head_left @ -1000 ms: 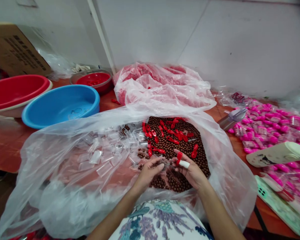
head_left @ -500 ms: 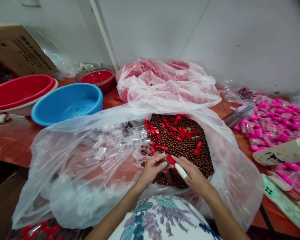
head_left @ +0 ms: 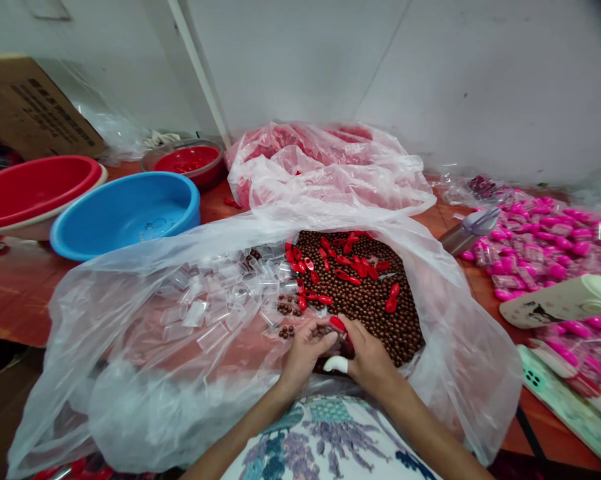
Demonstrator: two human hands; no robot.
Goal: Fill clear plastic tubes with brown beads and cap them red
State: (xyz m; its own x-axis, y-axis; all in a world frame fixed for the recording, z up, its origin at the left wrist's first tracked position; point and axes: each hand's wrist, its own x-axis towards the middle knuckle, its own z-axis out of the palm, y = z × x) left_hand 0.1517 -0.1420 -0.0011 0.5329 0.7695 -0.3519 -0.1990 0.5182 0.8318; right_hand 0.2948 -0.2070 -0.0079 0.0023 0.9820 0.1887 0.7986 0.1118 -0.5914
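Note:
My right hand (head_left: pixel 373 357), with a white cover on its thumb, is closed on a red plastic piece (head_left: pixel 337 324) above the brown beads. My left hand (head_left: pixel 305 350) touches the right at the fingertips, its thumb and fingers pinched around something clear and too small to make out. Under and beyond both hands, brown beads (head_left: pixel 375 300) lie in an opened translucent plastic bag (head_left: pixel 480 373). More red pieces (head_left: pixel 347 277) are scattered on the beads. To the left, clear plastic cases (head_left: pixel 213 335) are heaped in the same bag.
A blue basin (head_left: pixel 125 217) and a red basin (head_left: pixel 35 190) stand at the left. Behind lies a bag of red pieces (head_left: pixel 325 160). Pink packed items (head_left: pixel 545 240), a pale bottle (head_left: pixel 555 303) and a phone (head_left: pixel 560 400) are at the right.
The white-covered thumb has swung down and left, below the red piece. Both hands remain together over the beads. The whole view has shifted slightly.

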